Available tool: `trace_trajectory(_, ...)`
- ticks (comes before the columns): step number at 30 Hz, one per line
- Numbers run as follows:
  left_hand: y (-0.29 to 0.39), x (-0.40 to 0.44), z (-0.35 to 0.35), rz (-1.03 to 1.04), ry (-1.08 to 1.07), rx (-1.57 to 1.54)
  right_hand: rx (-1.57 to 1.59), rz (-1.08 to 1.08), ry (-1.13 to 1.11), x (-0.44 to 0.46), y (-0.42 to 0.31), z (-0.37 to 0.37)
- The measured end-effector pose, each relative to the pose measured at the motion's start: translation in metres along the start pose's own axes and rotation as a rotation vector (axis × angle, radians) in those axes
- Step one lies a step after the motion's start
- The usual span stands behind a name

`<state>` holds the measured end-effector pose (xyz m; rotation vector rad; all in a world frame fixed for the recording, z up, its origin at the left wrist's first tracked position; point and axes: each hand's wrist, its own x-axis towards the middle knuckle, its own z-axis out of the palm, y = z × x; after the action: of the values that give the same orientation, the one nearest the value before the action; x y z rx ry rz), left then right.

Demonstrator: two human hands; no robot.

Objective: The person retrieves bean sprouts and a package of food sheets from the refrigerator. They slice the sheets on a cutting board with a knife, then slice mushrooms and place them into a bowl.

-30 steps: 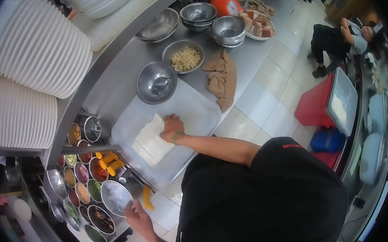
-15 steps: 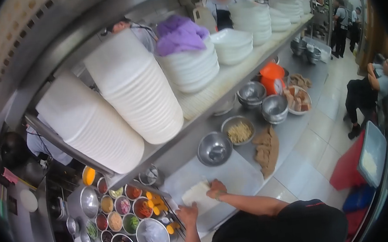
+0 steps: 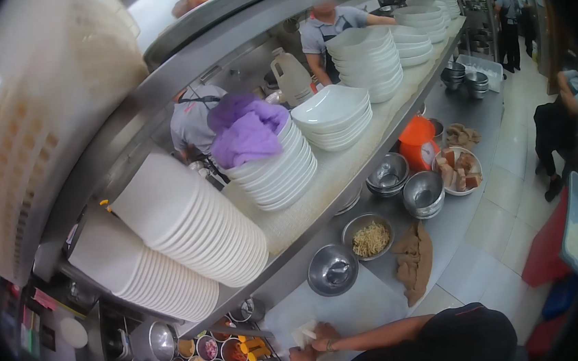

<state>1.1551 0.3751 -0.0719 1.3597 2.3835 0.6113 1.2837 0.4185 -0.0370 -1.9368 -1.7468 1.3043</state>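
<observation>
Left hand (image 3: 302, 359) had closed in on the right hand (image 3: 326, 335), whose fingers looked curled at a white sheet (image 3: 301, 333) on the cutting board (image 3: 367, 303); the sheet's raised strip slanted toward that nearer hand. Neither grip was clearly discernible.

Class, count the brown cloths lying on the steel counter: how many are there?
2. One brown cloth lies beside the steel bowl of pale shreds; the other lies farther away, just beyond the white dish of chunks. More could be hidden from view.
</observation>
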Motion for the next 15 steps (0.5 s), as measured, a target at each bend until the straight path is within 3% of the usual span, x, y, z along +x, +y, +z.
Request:
trace_trajectory(3,0.023,-0.01,-0.015,-0.134,0.049,-0.063,0.187,0.04,-0.122,-0.014,-0.016,-0.028)
trace_trajectory(7,-0.008,0.0,-0.002,-0.247,0.115,-0.242,0.126,0.004,-0.227,-0.013,-0.02,-0.049)
trace_trajectory(9,-0.035,0.013,0.01,-0.369,-0.117,-0.347,0.194,0.066,-0.227,-0.008,-0.016,-0.043)
trace_trajectory(10,-0.048,0.016,0.013,-0.376,-0.113,-0.344,0.261,0.137,-0.219,-0.005,-0.012,-0.037)
trace_trajectory(12,-0.062,0.014,0.008,0.552,-0.347,0.681,0.31,0.122,-0.162,0.013,0.003,-0.014)
trace_trajectory(13,-0.066,0.01,0.005,0.534,-0.312,0.571,0.357,0.114,-0.105,0.024,0.013,0.001)
trace_trajectory(14,-0.024,-0.008,-0.021,0.504,-0.288,0.466,0.283,-0.017,-0.078,0.047,0.027,0.018)
trace_trajectory(15,-0.017,-0.014,-0.023,0.492,-0.313,0.561,0.213,-0.142,-0.067,0.022,0.016,-0.014)
